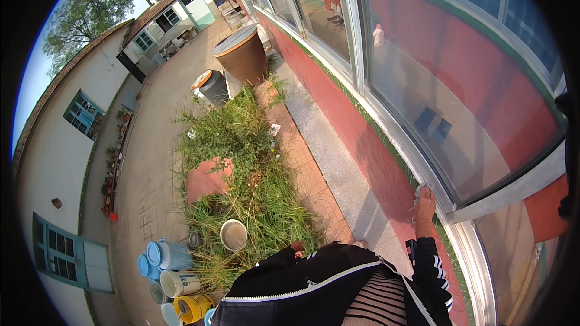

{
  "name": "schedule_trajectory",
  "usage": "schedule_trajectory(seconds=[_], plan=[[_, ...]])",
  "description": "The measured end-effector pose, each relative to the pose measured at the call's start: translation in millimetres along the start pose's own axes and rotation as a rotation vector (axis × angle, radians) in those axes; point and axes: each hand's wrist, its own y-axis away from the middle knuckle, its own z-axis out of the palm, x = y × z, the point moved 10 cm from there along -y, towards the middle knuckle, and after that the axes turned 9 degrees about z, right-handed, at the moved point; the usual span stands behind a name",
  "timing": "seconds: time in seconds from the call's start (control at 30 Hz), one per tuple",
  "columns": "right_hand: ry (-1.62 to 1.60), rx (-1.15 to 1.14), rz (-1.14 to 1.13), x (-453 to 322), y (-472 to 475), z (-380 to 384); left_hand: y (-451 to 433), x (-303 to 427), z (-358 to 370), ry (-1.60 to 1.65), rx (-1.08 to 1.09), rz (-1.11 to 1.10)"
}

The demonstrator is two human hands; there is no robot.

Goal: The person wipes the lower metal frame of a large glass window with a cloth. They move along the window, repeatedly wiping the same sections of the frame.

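Note:
My right hand [425, 208] presses a pale crumpled cloth [419, 191] onto the outer ledge below the window frame [408, 158]. The fingers cover part of the cloth. Just beyond it rises a large glass window pane [453, 99], with a red wall and two dark slabs visible through or in it. Under the ledge runs a green strip above a red painted wall [335, 113]. My left hand [297, 248] hangs low by my black jacket [290, 285], mostly hidden by the sleeve, so its fingers are hard to make out.
A grey stone step [335, 163] and orange paving tiles [299, 145] border a weedy bed [263, 181] at my left. A white bucket [234, 235] sits in the grass. Nearby stand blue cans [170, 255] and a yellow bucket [195, 309]. A big brown vat [247, 59] stands farther along.

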Motion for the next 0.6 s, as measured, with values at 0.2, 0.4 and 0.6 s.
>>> schedule_trajectory(seconds=[0.2,0.4,0.6], plan=[[0.036,-0.01,0.098,72,64,-29,-17,21,21,-0.038,-0.011,0.047],[-0.062,0.008,0.176,137,141,-63,-43,70,12,0.042,-0.007,0.076],[-0.185,0.051,0.263,118,125,-34,-28,89,8,0.162,0.105,0.243]])
